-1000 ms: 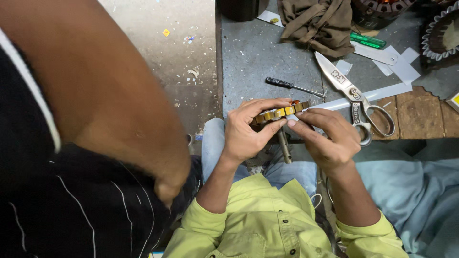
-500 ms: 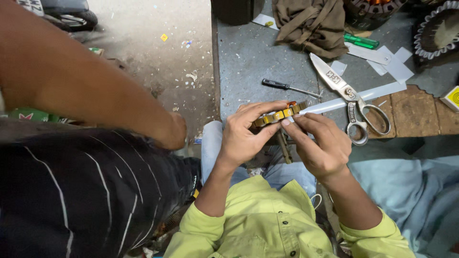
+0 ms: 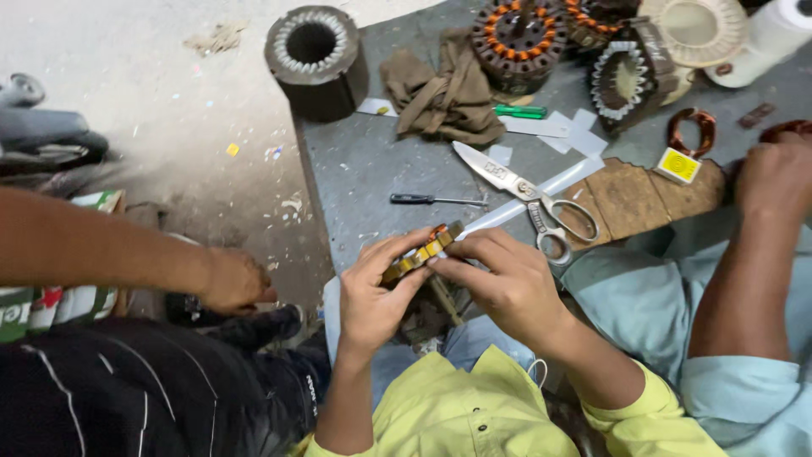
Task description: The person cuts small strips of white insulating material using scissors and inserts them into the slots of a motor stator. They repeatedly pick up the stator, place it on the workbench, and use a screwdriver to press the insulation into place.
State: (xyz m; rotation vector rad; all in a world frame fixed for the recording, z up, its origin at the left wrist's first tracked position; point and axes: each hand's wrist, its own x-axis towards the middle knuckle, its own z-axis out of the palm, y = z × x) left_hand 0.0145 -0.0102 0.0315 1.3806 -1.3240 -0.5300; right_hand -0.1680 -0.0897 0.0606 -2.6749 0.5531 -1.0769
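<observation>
My left hand (image 3: 376, 292) and my right hand (image 3: 507, 283) meet over my lap at the near edge of a grey work table (image 3: 364, 161). Between them they grip a small flat coil wrapped in yellow tape (image 3: 420, 252), with copper wire showing at its upper end. My left fingers curl around its lower end and my right fingertips pinch its upper side. Both sleeves are yellow-green.
Large scissors (image 3: 533, 199), a white strip (image 3: 550, 184), a screwdriver (image 3: 431, 200), a brown cloth (image 3: 444, 89) and a green marker (image 3: 520, 111) lie on the table. Motor stators (image 3: 315, 55) (image 3: 520, 34) stand at the back. Another person's hand (image 3: 233, 279) is at my left; a third person's hand (image 3: 778, 173) at my right.
The view has tilted up and shows more of the table's far side. The arm of the person on my left has dropped lower. My hands still hold the coil.
</observation>
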